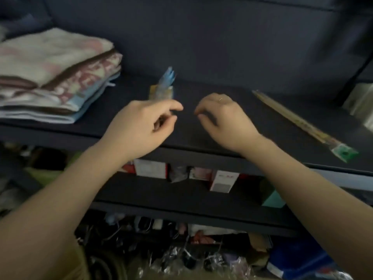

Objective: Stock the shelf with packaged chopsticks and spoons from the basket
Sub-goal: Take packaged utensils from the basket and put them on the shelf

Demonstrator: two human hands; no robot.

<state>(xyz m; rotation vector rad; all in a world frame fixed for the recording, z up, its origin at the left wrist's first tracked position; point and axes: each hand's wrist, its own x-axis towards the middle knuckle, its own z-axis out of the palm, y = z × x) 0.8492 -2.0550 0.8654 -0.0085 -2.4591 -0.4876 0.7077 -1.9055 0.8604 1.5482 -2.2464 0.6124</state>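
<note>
Loosely curled, both hands hover over the dark shelf (pixel 232 63): left hand (pixel 141 124) seems to pinch a blue packet (pixel 164 85) (blurred), right hand (pixel 224 120) grasps nothing. Packaged chopsticks (pixel 298 122) lie at three o'clock; folded towels (pixel 54 75) at nine.

I take this for a small shop: dark tiered shelves (pixel 222 57) carry folded towels (pixel 54 77), packaged chopsticks (pixel 298 122) with a hang tab, small product boxes (pixel 222 180) below, and wrapped goods (pixel 181 259) underneath.
</note>
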